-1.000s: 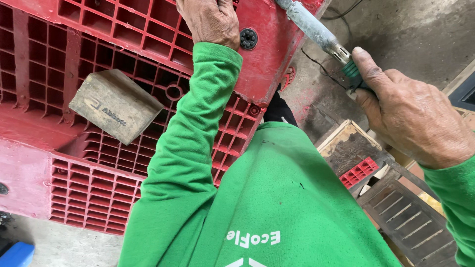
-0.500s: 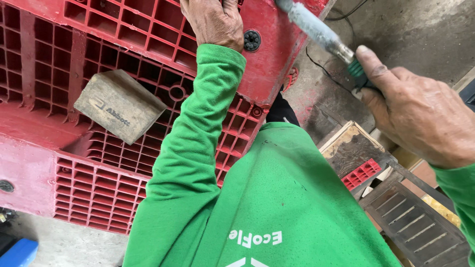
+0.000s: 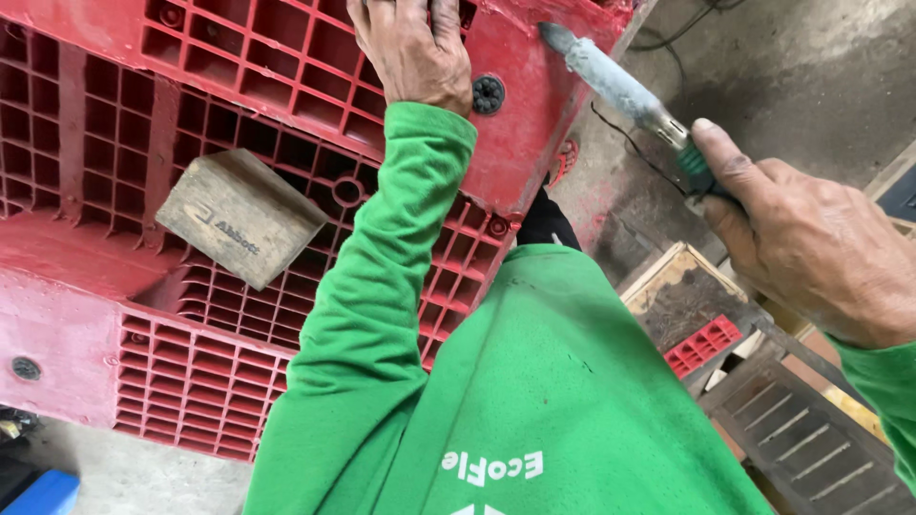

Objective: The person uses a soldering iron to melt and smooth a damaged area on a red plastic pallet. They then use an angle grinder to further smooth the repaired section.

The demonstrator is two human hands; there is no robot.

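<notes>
Red plastic pallet (image 3: 239, 124) fills nine to twelve o'clock, braced by the left hand (image 3: 412, 52), flat and holding nothing. At two o'clock the right hand (image 3: 811, 248) is closed around a heat tool (image 3: 620, 86), tip at the pallet's edge; the step appears to be plastic repair, calling for steady tip contact.

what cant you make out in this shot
Head view:
- left hand fingertips: cut off by the top edge, over the red pallet.
- right hand palm side: hidden by its own back, so the grip on the tool is unclear.
- tool tip contact with the pallet: too small to tell.

Two hands, green sleeves

Left hand (image 3: 412, 50) lies flat, top centre; right hand (image 3: 811, 250) clenched at right edge.
</notes>
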